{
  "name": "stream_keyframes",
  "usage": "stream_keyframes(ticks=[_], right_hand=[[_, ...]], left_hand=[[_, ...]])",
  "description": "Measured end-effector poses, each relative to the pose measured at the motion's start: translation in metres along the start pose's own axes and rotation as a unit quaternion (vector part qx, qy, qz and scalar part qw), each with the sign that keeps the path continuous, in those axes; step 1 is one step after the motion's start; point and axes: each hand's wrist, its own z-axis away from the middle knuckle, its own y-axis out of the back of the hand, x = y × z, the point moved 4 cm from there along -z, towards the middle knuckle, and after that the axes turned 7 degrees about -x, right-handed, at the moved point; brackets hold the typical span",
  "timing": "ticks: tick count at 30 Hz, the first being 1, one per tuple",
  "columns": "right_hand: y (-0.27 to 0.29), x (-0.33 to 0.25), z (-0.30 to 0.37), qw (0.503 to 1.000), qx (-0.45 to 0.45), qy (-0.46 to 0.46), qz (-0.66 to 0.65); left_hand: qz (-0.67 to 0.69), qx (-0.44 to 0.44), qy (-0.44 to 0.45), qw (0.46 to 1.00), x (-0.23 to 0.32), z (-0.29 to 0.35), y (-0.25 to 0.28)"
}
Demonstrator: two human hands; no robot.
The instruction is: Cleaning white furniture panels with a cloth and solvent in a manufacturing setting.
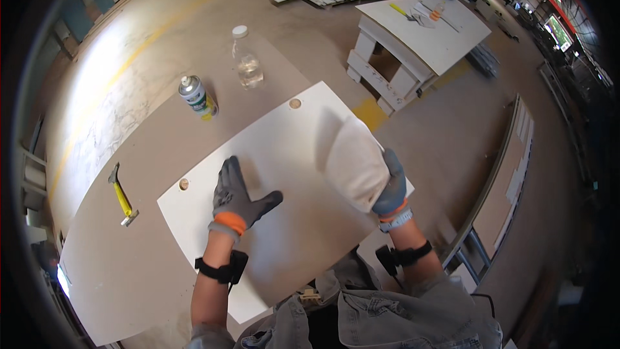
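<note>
A: White panel lies flat on the brown worktable, under both gloved hands. The left hand is spread open, palm pressing it down.

B: And the right hand?

A: Closed around a white cloth, which rests on the panel just ahead of that hand.

B: How should the wiping go?

A: I'd judge: keep the left palm firm so the panel can't slide, and sweep in overlapping strokes. The spray can and the water bottle stand well beyond the left fingertips; the yellow-handled hammer lies off to its outer side.
</note>
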Motion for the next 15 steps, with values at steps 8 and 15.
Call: stream_keyframes(ticks=[8, 15], right_hand=[[0.057, -0.018, 0.043, 0.993, 0.089, -0.076, 0.001], [0.06, -0.045, 0.035, 0.976, 0.187, -0.093, -0.062]], left_hand=[[0.22, 0.193, 0.117, 0.949, 0.009, -0.208, 0.029], [0.308, 0.424, 0.105, 0.845, 0.003, -0.297, 0.003]])
